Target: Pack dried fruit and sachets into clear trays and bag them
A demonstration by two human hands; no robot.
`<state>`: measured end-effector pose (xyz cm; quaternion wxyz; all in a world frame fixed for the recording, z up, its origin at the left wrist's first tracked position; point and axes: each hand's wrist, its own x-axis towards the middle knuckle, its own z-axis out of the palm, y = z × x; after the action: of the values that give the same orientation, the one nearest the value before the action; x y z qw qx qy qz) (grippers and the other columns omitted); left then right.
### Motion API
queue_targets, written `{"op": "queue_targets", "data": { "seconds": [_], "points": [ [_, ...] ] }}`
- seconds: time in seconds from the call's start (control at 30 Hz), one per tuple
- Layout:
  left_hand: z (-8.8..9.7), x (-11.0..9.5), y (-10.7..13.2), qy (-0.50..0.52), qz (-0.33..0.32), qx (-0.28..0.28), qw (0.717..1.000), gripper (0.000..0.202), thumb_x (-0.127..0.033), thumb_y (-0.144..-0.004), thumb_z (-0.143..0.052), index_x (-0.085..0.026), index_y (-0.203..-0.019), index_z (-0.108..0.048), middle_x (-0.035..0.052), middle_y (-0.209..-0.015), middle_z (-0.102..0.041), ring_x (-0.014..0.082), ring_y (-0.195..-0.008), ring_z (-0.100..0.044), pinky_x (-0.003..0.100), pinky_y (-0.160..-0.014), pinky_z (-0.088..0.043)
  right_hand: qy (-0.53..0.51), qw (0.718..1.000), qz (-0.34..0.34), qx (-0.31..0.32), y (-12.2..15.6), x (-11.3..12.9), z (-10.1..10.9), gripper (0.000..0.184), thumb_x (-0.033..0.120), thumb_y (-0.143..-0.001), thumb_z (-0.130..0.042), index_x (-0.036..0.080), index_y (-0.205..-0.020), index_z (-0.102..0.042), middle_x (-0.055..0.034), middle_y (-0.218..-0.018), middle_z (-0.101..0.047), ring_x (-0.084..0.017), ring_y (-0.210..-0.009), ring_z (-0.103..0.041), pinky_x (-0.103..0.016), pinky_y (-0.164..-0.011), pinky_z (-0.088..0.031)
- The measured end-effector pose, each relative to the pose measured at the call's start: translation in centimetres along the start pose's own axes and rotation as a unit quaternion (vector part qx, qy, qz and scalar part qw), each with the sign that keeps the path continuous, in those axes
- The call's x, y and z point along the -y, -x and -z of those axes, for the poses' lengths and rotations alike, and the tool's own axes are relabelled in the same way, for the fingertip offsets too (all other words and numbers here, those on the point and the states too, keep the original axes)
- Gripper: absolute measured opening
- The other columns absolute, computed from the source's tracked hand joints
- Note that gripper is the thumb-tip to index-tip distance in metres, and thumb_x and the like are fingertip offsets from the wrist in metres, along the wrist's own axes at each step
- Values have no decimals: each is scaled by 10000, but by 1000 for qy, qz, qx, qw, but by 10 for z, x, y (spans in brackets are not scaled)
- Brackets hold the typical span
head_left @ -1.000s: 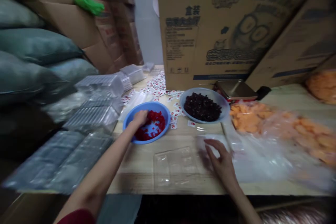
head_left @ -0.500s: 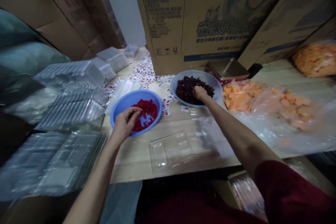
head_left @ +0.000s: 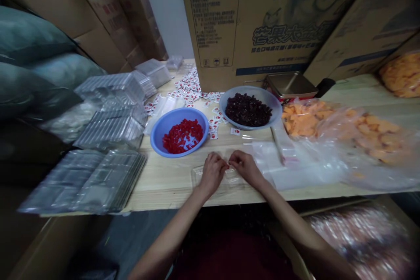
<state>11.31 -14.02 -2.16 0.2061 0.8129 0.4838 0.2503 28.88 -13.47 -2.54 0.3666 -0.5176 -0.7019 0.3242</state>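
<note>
Both hands are close together over a clear plastic tray (head_left: pixel 197 175) near the table's front edge. My left hand (head_left: pixel 212 173) is closed in a pinch, fingertips pointing right; what it holds is too small to make out. Opposite it, my right hand (head_left: pixel 246 169) also pinches, its fingertips almost meeting the left ones, with a tiny dark spot there. Behind them stands a blue bowl (head_left: pixel 156 139) containing small red pieces (head_left: pixel 183 134). To its right is a paler, translucent bowl (head_left: pixel 275 109) of dark, raisin-like pieces (head_left: pixel 248 110).
Clear plastic containers (head_left: pixel 111 127) are stacked at the left, with more trays (head_left: pixel 101 179) in front. Small printed packets (head_left: pixel 190 85) lie scattered behind the bowls. Bagged orange pieces (head_left: pixel 305 118) and a scale (head_left: pixel 291 84) are at the right. Large cartons (head_left: pixel 216 22) stand behind.
My left hand has left the bowl of red pieces and my right hand the bowl of dark pieces. Both have come together over the clear tray.
</note>
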Motion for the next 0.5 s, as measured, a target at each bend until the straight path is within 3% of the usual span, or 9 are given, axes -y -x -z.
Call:
{"op": "queue_targets", "data": {
  "seconds": [0.1, 0.2, 0.27, 0.3, 0.37, 0.43, 0.5],
  "points": [
    [19, -4, 1, -37, -18, -20, 999, 186, -245, -941, -539, -198, -881, -708, 75, -892, -624, 223, -946, -539, 367, -839, -445, 65, 997, 28, -28, 9, -5, -24, 162, 101, -841, -553, 193, -720, -609, -31, -745, -587, -190, -747, -565, -311, -701, -454],
    [65, 9, -13, -27, -18, -98, 995, 223, -251, -980, -451, -194, -986, -666, 79, -950, -648, 202, -945, -578, 339, -865, -461, 71, 995, 62, -34, 10, -5, -25, 187, 162, -906, -539, 192, -772, -667, -72, -855, -596, -221, -864, -575, -358, -788, -478],
    [99, 33, -32, -60, 32, -142, 988, 225, -270, -982, -435, -194, -1032, -641, 90, -1005, -657, 211, -980, -598, 346, -905, -462, 39, 996, 66, -42, 10, 0, -12, 188, 212, -939, -527, 197, -873, -702, -84, -930, -599, -212, -876, -589, -349, -784, -494],
    [113, 49, -43, -99, 65, -114, 986, 222, -275, -973, -447, -193, -1065, -631, 97, -1050, -659, 222, -1008, -603, 357, -930, -457, 26, 996, 64, -55, 8, 2, -2, 192, 234, -950, -521, 202, -924, -708, -86, -965, -602, -204, -875, -596, -338, -773, -500],
    [130, 81, -64, -193, 165, 16, 967, 239, -274, -929, -511, -179, -1121, -618, 122, -1143, -644, 245, -1036, -616, 354, -908, -468, 23, 993, 62, -101, -1, 5, 27, 207, 268, -964, -509, 213, -990, -707, -83, -1000, -619, -194, -868, -607, -320, -751, -502],
    [132, 109, -80, -239, 218, 123, 938, 303, -252, -850, -608, -146, -1133, -617, 156, -1211, -619, 257, -1025, -637, 330, -863, -481, 57, 985, 58, -154, -21, 2, 62, 219, 287, -967, -502, 213, -1017, -702, -76, -985, -649, -194, -852, -616, -316, -746, -500],
    [124, 127, -90, -243, 221, 169, 929, 269, -189, -798, -640, -128, -1060, -647, 159, -1151, -651, 241, -968, -662, 294, -818, -484, 131, 974, 24, -184, -51, -6, 96, 224, 276, -959, -502, 194, -1019, -702, -81, -975, -681, -202, -857, -627, -322, -772, -501]
  ]
}}
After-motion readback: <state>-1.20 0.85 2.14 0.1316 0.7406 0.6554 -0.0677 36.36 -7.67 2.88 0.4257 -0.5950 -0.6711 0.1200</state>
